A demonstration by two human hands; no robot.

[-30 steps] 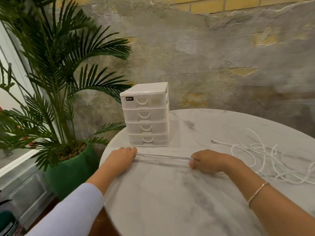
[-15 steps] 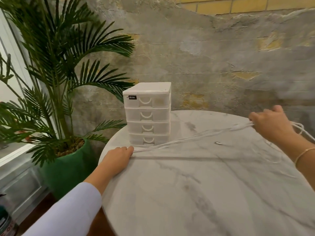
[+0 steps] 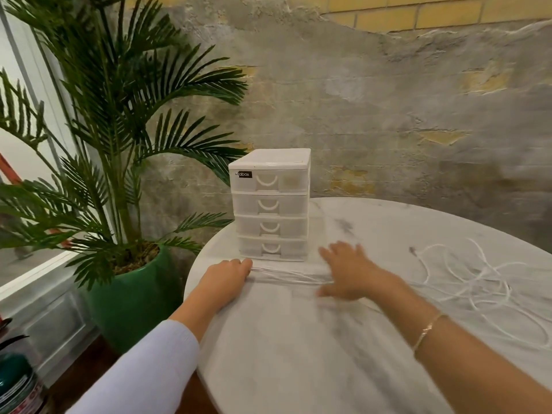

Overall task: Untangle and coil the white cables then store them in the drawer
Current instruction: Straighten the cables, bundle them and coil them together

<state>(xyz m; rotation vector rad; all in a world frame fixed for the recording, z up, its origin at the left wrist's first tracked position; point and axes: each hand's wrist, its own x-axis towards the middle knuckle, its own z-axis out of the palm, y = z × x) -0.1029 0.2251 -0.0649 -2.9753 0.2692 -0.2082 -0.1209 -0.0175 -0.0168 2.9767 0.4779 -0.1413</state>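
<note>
White cables (image 3: pixel 286 277) btwn left hand (image 3: pixel 225 279) & right hand (image 3: pixel 348 271)

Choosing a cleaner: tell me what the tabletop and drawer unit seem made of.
Tabletop: looks like marble or a marble-look laminate, white with grey veining and a matte sheen; which one is unclear. Drawer unit: apparently plastic, with an opaque white frame and frosted translucent drawer fronts.

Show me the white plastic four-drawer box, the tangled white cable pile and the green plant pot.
White plastic four-drawer box (image 3: pixel 270 206), head view, second drawer's front.
Tangled white cable pile (image 3: pixel 475 279), head view, middle of the loops.
Green plant pot (image 3: pixel 134 297), head view, outer wall.
</note>
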